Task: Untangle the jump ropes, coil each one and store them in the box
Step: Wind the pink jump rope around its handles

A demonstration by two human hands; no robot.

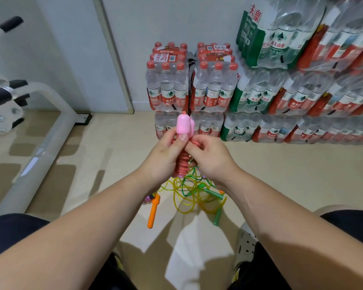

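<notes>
I hold a pink jump rope [181,164] upright in front of me, its cord wound in tight turns round its two pink handles [183,125]. My left hand [166,155] grips the bundle, thumb pressed just under the handle tops. My right hand [210,158] pinches the pink cord at the bundle's upper right. Below my hands, on the floor, lies a tangle of yellow and green cords [189,189] with an orange handle [153,212] and a green handle [217,216]. No box is in view.
Stacked shrink-wrapped packs of water bottles [260,97] line the wall ahead and to the right. A white exercise machine frame [50,126] stands at the left. My knees and a perforated shoe [246,243] are at the bottom, on beige floor.
</notes>
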